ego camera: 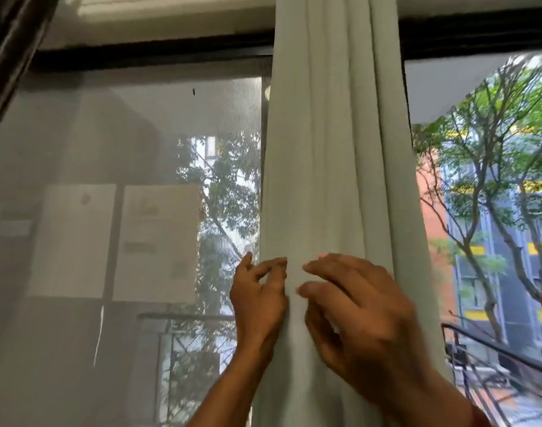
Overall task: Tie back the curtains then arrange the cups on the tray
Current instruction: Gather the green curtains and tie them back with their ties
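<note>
Pale grey-green curtain (331, 155) hangs bunched in vertical folds down the middle of the view, between a mesh screen (125, 180) on the left and open glass on the right. Both hands are on it at the same height, low on the visible cloth. Left hand (259, 298) sits at the curtain's left edge, wrist coming up from below, thumb pointing up beside the cloth, fingers curled, index tip touching the fabric. Cannot tell whether it actually pinches a fold or just rests against it; the contact is hidden by the knuckles. Right hand (356, 312) lies over the front of the curtain, right of centre, palm toward the cloth, fingers mostly straight and spread and pointing left toward the left hand; nothing is closed in it. It is somewhat blurred. A narrow strip of curtain shows between the two sets of fingertips, so the hands are close but apart. The cloth narrows at the level of the hands and widens again below them, and continues down past the bottom edge. No tie or band can be made out on it. Black window frame (155, 53) runs across the top. A dark curtain (14, 41) hangs at the top left corner. Outside on the right: trees (485, 167), a building (510, 241), and a dark railing (494, 349).
</note>
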